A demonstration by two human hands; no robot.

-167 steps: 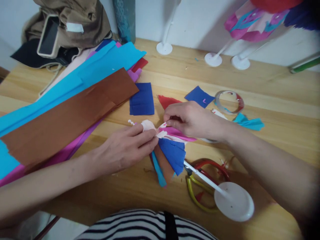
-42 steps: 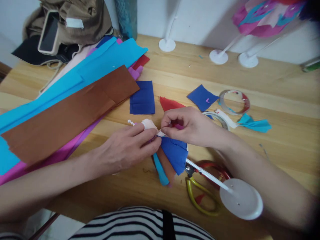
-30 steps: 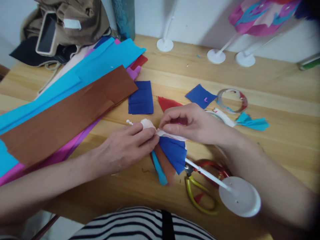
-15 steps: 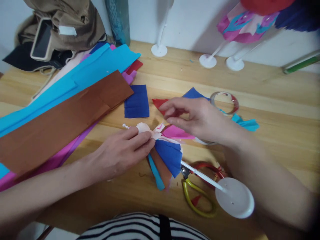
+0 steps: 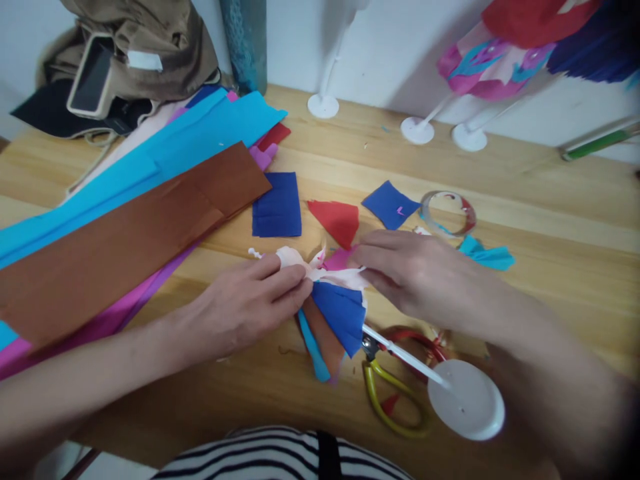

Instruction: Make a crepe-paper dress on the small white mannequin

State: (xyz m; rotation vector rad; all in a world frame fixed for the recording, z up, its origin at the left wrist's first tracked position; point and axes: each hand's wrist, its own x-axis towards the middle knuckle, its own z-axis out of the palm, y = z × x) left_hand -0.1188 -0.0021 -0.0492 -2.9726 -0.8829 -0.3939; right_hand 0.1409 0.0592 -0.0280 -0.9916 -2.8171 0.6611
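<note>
My left hand [image 5: 245,303] pinches the upper end of a paper craft, a skirt-like bunch of coloured paper on a white stick. Its blue pleated paper panel [image 5: 343,310] fans out beside a brown paper strip [image 5: 323,333] and a light blue strip [image 5: 313,347]. The white stick [image 5: 400,350] ends in a round white base [image 5: 466,400] at lower right. My right hand [image 5: 425,270] has its fingers closed at the loose end of a pale pink paper piece [image 5: 343,277] on the craft. Bright pink paper [image 5: 340,258] lies partly hidden beyond it.
Yellow-and-red-handled scissors [image 5: 395,387] lie partly beneath the stick. Behind my hands are blue squares [image 5: 277,205], a red paper piece [image 5: 337,220], a tape roll [image 5: 449,213] and a light blue scrap [image 5: 486,253]. Stacked paper sheets [image 5: 135,247] cover the left. White stands [image 5: 323,105] line the wall.
My right hand has come down toward me, from over the red paper to the pale pink piece, uncovering the red piece and a blue square. My left hand keeps its hold.
</note>
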